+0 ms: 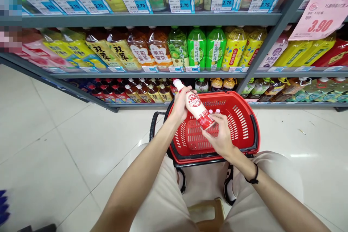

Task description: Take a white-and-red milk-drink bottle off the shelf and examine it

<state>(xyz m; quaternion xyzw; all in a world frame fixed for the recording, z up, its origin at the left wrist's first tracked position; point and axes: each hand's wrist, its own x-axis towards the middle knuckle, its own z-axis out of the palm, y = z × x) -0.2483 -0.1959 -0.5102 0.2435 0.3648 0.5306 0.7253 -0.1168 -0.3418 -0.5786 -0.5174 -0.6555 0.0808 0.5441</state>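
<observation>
A cream-coloured drink bottle [197, 108] with red print and a pale cap is held tilted above the basket. My left hand [179, 106] is wrapped round its upper part, just below the cap. At the red base end, my right hand [221, 136] has its thumb and fingers closed on the bottle. Underneath is a red plastic shopping basket [244, 116] with slotted walls and a black handle, standing between my knees. Two small pink round tops show just beyond my right fingers; what they belong to is hidden.
Grey shelves [152, 76] of bottled drinks stand in front, with blue price tags along their edges. A pink price sign [318, 20] hangs at the right. Below me is a small tan stool [219, 212] on the pale tiled floor [49, 145].
</observation>
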